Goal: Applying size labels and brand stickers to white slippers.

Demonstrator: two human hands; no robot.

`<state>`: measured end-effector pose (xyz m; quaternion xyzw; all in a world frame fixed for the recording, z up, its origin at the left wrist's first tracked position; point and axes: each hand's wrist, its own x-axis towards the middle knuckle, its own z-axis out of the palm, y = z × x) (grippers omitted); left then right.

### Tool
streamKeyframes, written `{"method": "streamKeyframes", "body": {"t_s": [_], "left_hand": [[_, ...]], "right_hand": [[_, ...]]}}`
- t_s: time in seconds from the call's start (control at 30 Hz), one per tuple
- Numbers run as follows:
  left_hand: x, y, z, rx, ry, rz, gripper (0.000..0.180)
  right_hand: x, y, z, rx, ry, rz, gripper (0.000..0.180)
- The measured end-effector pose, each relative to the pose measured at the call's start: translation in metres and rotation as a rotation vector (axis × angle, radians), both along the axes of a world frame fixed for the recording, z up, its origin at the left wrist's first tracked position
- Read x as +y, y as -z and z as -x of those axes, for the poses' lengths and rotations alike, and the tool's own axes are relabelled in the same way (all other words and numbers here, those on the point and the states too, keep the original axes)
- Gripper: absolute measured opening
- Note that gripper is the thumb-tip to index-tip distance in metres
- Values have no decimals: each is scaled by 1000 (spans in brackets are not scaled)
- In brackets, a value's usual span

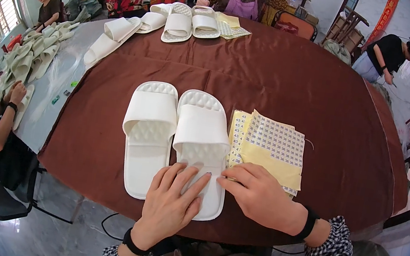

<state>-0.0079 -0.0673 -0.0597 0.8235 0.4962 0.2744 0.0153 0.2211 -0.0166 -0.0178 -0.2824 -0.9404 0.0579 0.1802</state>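
Note:
Two white slide slippers lie side by side on a brown tablecloth (296, 83): the left slipper (148, 130) and the right slipper (202, 138). My left hand (170, 202) lies flat, fingers spread, on the heel of the right slipper. My right hand (258, 194) rests beside that heel, fingertips touching the slipper's edge and the lower corner of a stack of yellow sticker sheets (268, 148) lying just to the right of the slippers. Neither hand grips anything that I can see.
Another white slipper pair (191, 22) and more sticker sheets (231, 26) lie at the table's far side, before a person in a purple apron. More slippers (115, 35) lie at the back left and a pile (30, 57) on a grey table. Several people sit around.

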Motion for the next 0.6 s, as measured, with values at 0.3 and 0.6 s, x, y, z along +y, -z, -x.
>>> {"method": "streamKeyframes", "body": {"t_s": [0.3, 0.6], "left_hand": [[-2, 1, -1, -6, -14, 16, 51], [-3, 1, 0, -22, -10, 10, 46]], "right_hand": [[10, 6, 8, 10, -56, -94, 32], [14, 5, 9, 50, -52, -100, 31]]}}
